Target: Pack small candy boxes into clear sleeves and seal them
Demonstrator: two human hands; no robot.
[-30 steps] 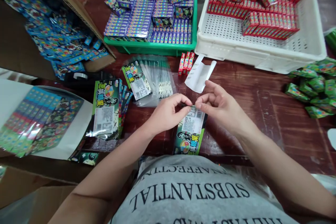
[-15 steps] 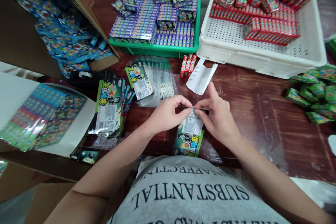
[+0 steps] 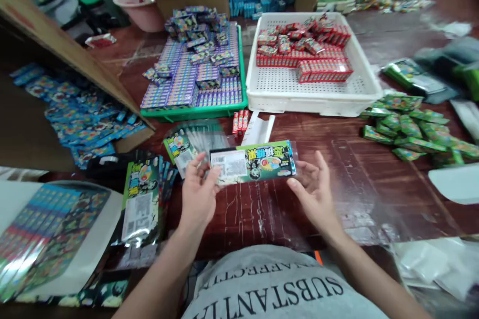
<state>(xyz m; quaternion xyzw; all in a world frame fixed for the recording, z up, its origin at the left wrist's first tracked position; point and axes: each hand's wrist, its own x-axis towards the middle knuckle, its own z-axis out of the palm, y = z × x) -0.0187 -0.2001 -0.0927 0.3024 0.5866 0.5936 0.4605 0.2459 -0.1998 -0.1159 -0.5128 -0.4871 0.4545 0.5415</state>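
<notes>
**Green-and-black printed flat packet found in left-hand grasp above table**

The green-and-black flat rectangular packet [image 3: 262, 162], edged with clear film, was raised above the glossy red-brown table [image 3: 262, 214], its long side running roughly from nine to three o'clock. A white barcoded label [image 3: 232, 164] was noted towards its nine o'clock end.

The person's bare left hand [image 3: 200, 189] grasped that same end, thumb at the near corner. The bare right hand [image 3: 314, 194] was unclenched, thumb and fingers spread, just beside the three o'clock end; whether a fingertip touched the film could not be determined.

Positions below were taken from the packet, twelve pointing away from the person. A curled white sheet [image 3: 258, 128] lay near twelve, beside three small red boxes [image 3: 240, 122] at eleven. Fanned clear plastic sleeves [image 3: 211, 137] lay at ten. Beyond, a green plastic crate [image 3: 194, 112] of purple boxes stood towards eleven and a white perforated plastic crate [image 3: 314, 104] of red boxes at one. Loose small green packs [image 3: 407, 129] were heaped between two and three.
</notes>
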